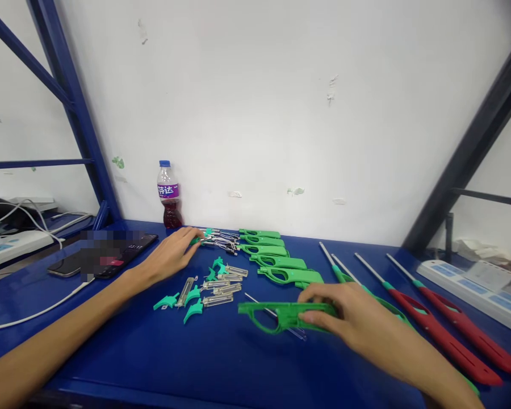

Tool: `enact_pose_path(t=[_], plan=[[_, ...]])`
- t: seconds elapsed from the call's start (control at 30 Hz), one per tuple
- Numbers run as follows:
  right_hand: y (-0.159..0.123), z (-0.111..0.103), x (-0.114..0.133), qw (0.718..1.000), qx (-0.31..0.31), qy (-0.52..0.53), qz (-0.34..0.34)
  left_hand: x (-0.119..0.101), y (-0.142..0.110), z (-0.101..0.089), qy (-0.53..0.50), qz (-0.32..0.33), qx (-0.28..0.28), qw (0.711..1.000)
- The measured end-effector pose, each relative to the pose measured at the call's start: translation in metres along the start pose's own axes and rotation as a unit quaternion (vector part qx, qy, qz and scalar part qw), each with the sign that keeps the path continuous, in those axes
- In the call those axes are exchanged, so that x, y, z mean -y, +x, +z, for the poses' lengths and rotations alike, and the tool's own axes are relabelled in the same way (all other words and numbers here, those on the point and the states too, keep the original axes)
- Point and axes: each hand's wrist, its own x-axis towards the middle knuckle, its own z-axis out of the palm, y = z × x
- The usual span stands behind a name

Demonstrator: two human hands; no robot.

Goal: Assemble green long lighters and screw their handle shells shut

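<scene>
My right hand (344,312) grips a green lighter shell half (287,315) above the table, its trigger loop facing left. Beneath that shell lies a thin metal rod (259,302), partly hidden by it. On the left, my left hand (174,250) reaches with stretched fingers to a pile of wired igniter parts (221,243), its fingertips touching the near side. More green lighter shells (281,262) lie in a column beside that pile. Closer to me are clear fuel tanks (219,299) and teal triggers (193,310), in a loose group.
Long-necked lighters with red handles (443,335) and green ones lie at the right. A drink bottle (168,196) stands by the wall. Phones (128,255) and a white cable (38,318) lie at the left. A power strip (477,289) sits far right, near a blue frame (74,113) opposite.
</scene>
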Motion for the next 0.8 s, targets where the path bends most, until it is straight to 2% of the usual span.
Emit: enact_pose_path(t=[0.13, 0.27, 0.6, 0.7, 0.8], plan=[[0.002, 0.017, 0.031, 0.997, 0.065, 0.017, -0.022, -0.006, 0.001, -0.005, -0.002, 0.02, -0.025, 0.999], [0.009, 0.033, 0.045, 0.994, 0.103, 0.015, -0.034, -0.011, 0.001, -0.009, -0.01, 0.04, -0.052, 0.998], [0.016, 0.044, 0.03, 0.997, 0.076, -0.006, -0.024, -0.034, -0.002, -0.025, -0.053, 0.067, -0.086, 0.993], [0.016, 0.046, 0.031, 0.997, 0.066, -0.008, -0.03, -0.05, -0.009, -0.039, -0.065, 0.067, -0.092, 0.991], [0.016, 0.047, 0.032, 0.996, 0.082, 0.005, -0.032, -0.076, -0.028, -0.055, -0.084, 0.053, -0.102, 0.99]])
